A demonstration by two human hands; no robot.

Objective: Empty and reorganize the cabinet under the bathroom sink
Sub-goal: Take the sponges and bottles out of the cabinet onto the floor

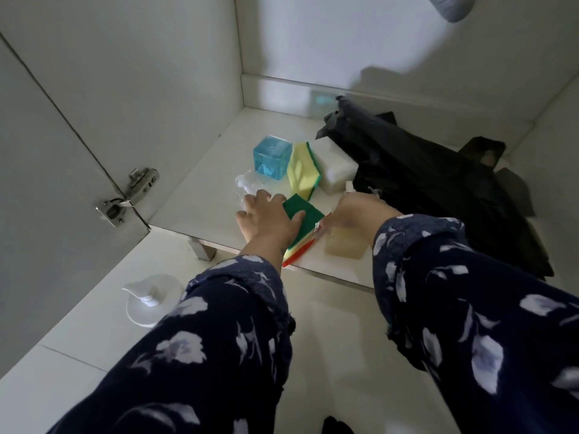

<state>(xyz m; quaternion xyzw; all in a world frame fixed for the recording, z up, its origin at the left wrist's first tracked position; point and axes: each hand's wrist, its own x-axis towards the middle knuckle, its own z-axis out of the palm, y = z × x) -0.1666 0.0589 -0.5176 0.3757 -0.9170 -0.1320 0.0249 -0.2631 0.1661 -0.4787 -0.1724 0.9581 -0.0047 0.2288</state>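
The cabinet (194,158) is seen open from above, its door (47,151) swung out at left on a hinge (131,195). A black bag (438,189) is heaped over the right half of the cabinet floor. Both arms are clad in dark floral sleeves (219,324) and are reached in over the front edge.

The left hand (266,220) is laid palm-down with fingers spread, resting on a green-topped sponge (305,216) at the front edge; its fingertips are touching a clear bottle (250,186) lying just behind. The right hand (360,211) is curled over the top of a yellowish soap bottle (344,242) beside the sponge; its fingers are hidden, so the grip cannot be told.

Behind the hands, a white block (336,170) is set against the bag, a yellow-green sponge pack (302,170) is stood on edge just left of it, and a blue cube (272,159) is placed next to that, touching the pack. A red item (297,255) is seen sticking out under the front sponge; what it is cannot be made out.

On the floor tiles (329,324) outside, a white pump bottle (150,299) is stood upright near the left sleeve.
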